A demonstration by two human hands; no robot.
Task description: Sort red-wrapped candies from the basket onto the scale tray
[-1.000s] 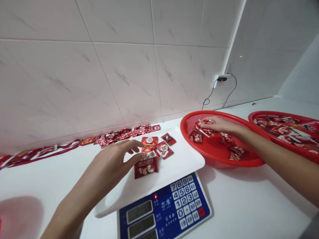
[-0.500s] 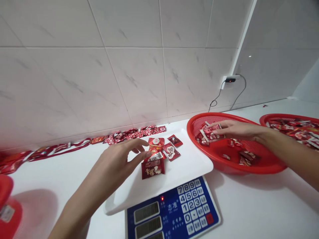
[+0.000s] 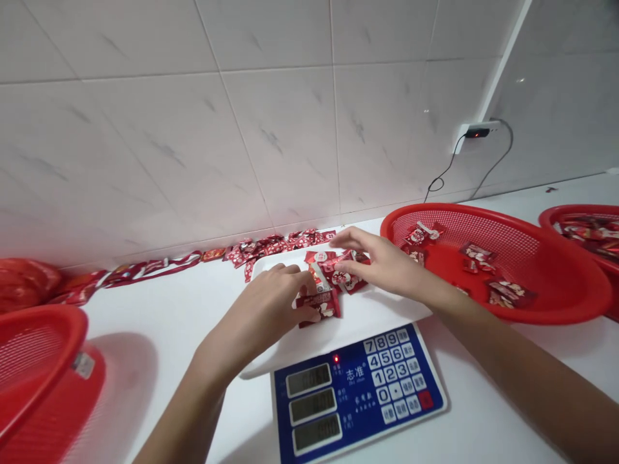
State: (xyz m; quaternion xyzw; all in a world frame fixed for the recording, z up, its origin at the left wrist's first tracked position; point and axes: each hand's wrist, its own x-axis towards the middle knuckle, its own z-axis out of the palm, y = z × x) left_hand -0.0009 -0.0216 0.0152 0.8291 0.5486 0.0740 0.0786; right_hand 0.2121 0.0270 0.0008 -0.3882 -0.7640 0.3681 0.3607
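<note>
In the head view, the brand 志准 can be read in white on the blue panel of a scale point(image 3: 358, 393), with smaller lettering printed beneath it. On the keypad point(image 3: 394, 374), the digits 0 to 9 and a dot are shown, joined by keys marked in Chinese and one red key. Three grey displays point(image 3: 313, 407) are stacked at the left of the panel; their figures are too faint to be read surely. A red light point(image 3: 336, 359) is lit above them.

The packets point(image 3: 331, 305) are gathered on the white tray point(image 3: 374, 316) of the scale; their pale lettering is partly covered. A dark red one is touched by the curled fingers of the left hand point(image 3: 268, 309). Others are touched by the thumb of the right hand point(image 3: 391, 267), whose index finger is held apart from it. Whether anything is gripped by either hand cannot be told.

More packets are held in the large red basket point(image 3: 556, 283) at the right. A white label point(image 3: 84, 365), unreadable, is seen by the red basket at the left.

The surface point(image 3: 169, 296) is white and is backed by marbled tiles point(image 3: 271, 129), along which red wrappers point(image 3: 278, 246) are laid. A black plug point(image 3: 476, 133) is fitted in a white socket point(image 3: 461, 138).
</note>
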